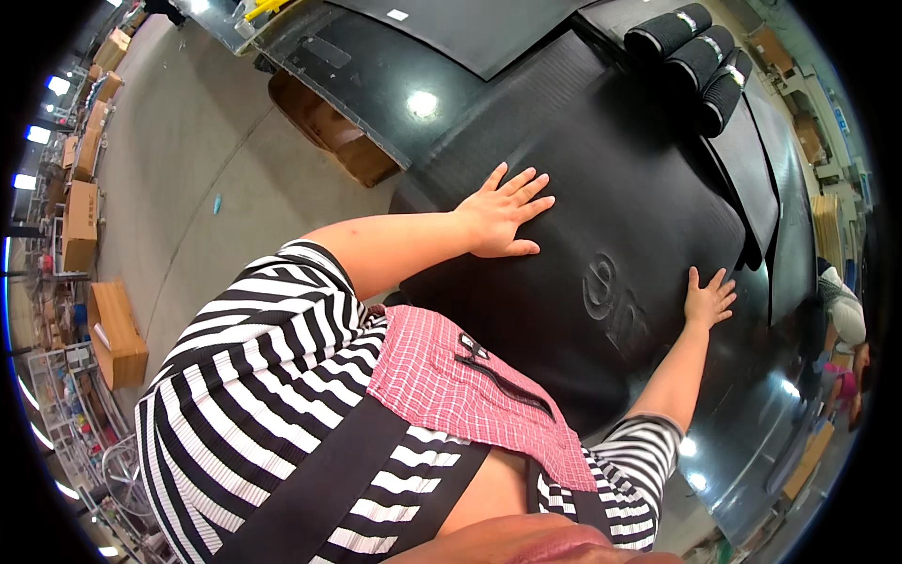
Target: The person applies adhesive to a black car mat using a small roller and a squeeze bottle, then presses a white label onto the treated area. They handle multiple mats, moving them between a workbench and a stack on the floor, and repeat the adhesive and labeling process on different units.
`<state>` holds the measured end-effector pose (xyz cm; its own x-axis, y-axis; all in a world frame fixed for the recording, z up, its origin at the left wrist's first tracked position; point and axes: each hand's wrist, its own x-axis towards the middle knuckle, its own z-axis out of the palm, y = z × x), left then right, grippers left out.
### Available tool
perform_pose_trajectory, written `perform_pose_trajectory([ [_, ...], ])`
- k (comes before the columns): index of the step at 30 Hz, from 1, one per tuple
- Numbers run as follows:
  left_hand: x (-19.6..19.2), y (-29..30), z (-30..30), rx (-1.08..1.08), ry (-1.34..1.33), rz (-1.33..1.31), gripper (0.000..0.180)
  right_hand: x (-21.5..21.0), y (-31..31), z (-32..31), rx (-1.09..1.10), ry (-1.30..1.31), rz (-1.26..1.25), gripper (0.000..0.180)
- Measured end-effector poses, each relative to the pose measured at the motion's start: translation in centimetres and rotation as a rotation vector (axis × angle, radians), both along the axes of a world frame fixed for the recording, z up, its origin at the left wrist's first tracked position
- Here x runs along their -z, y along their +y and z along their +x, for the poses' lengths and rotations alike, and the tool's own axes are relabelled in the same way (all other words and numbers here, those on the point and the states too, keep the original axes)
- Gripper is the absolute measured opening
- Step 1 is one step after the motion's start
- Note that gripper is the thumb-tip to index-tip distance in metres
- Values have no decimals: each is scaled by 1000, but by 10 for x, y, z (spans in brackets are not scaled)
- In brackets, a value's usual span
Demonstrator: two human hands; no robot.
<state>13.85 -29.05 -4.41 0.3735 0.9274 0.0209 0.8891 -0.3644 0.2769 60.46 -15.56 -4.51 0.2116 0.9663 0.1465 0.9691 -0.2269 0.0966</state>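
A large black rubber-like mat (601, 188) with rounded corners and an embossed emblem lies in front of me on a dark table. My left hand (505, 214) rests flat on the mat's left part, fingers spread. Over at the right edge of the mat, my right hand (709, 299) lies with its fingers stretched apart. Neither hand grips anything. The mat's near end comes close to my red checked apron (470, 376), which hides a little of it.
Three rolled black mats (700, 61) lie at the far right. More flat black sheets (470, 28) are at the back and right. A cardboard box (334, 132) stands beneath the table's left edge. Another person (839, 320) is at the far right; boxes (117, 334) line the left.
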Motion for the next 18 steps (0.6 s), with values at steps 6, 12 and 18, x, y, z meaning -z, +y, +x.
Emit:
perform_pose_trajectory([
  [6,-4,-5,0,2,-11,-17,85,-21,-173,-168,-576,317,70,84],
  [12,8,-3,-4,44,-36,17,85,3,-185,-202,-397,176,-110,85],
  [18,-13,-55,-80,124,-343,177,45,4,-184,-208,-378,157,-123,83],
])
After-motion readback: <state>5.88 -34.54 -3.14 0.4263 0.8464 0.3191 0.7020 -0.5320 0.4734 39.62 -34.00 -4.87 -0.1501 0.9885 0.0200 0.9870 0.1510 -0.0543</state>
